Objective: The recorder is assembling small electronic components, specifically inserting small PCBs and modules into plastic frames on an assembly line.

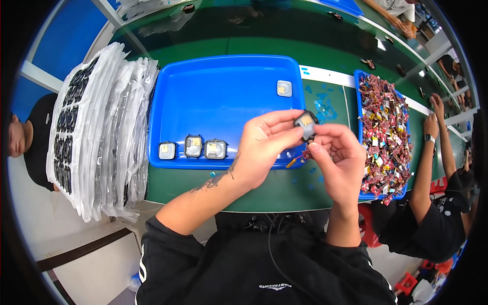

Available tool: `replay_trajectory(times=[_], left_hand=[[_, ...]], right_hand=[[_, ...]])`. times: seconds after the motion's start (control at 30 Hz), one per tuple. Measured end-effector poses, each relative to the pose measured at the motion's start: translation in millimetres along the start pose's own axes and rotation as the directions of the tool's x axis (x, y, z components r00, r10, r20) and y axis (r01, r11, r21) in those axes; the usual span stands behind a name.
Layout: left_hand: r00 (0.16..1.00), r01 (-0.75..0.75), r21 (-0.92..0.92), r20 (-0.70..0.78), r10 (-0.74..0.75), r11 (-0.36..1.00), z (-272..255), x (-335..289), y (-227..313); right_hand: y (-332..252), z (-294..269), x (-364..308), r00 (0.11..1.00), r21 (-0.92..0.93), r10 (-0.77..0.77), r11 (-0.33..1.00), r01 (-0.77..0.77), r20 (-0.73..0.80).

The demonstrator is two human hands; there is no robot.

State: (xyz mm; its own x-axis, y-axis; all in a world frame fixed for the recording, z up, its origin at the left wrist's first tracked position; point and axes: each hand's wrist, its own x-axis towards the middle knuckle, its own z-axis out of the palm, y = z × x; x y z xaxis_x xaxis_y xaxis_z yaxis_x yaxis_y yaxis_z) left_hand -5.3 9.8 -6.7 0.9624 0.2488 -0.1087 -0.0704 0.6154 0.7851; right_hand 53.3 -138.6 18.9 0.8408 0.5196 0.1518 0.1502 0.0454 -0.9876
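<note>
My left hand (pixel 262 145) grips a small black-framed plastic housing (pixel 307 122) with a greyish-white inside and a yellowish square, above the near right corner of the blue tray (pixel 223 109). At the housing's lower right edge, the fingers of my right hand (pixel 338 160) are closed in a pinch. Just below them shows a small red circuit board (pixel 306 154) with a yellow-tipped wire; whether it hangs from my fingers or lies lower is unclear. Inside the tray, several similar housings (pixel 215 149) stand along the near edge, and a pale one (pixel 284 88) sits far right.
A blue bin (pixel 358 86) heaped with red circuit boards and wires stands at right. Blue film scraps (pixel 324 108) lie on the green table (pixel 244 195). Bagged trays of black parts (pixel 91 127) are stacked at left. Co-workers' arms (pixel 424 162) reach in at right.
</note>
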Motion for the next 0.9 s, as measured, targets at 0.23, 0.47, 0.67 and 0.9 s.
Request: replay_trajectory(times=[0.23, 0.47, 0.67, 0.9], left_hand=[[0.996, -0.042, 0.055, 0.081, 0.037, 0.998, 3, -6, -2], [0.989, -0.044, 0.052, 0.140, 0.037, 0.998, 5, -7, -2], [0.988, -0.055, 0.091, 0.149, 0.041, 0.994, 4, -9, -5], [0.978, -0.118, 0.083, 0.184, 0.102, 0.990, 2, -10, -10]], right_hand=[[-4, -2, 4, 0.993, -0.252, -0.115, 0.962, 0.103, -0.033], [-13, -3, 5, 0.994, -0.276, -0.109, 0.956, 0.102, -0.011], [-15, -10, 8, 0.995, -0.304, -0.098, 0.947, 0.099, 0.018], [-24, -13, 8, 0.998, -0.370, -0.061, 0.926, 0.069, 0.031]])
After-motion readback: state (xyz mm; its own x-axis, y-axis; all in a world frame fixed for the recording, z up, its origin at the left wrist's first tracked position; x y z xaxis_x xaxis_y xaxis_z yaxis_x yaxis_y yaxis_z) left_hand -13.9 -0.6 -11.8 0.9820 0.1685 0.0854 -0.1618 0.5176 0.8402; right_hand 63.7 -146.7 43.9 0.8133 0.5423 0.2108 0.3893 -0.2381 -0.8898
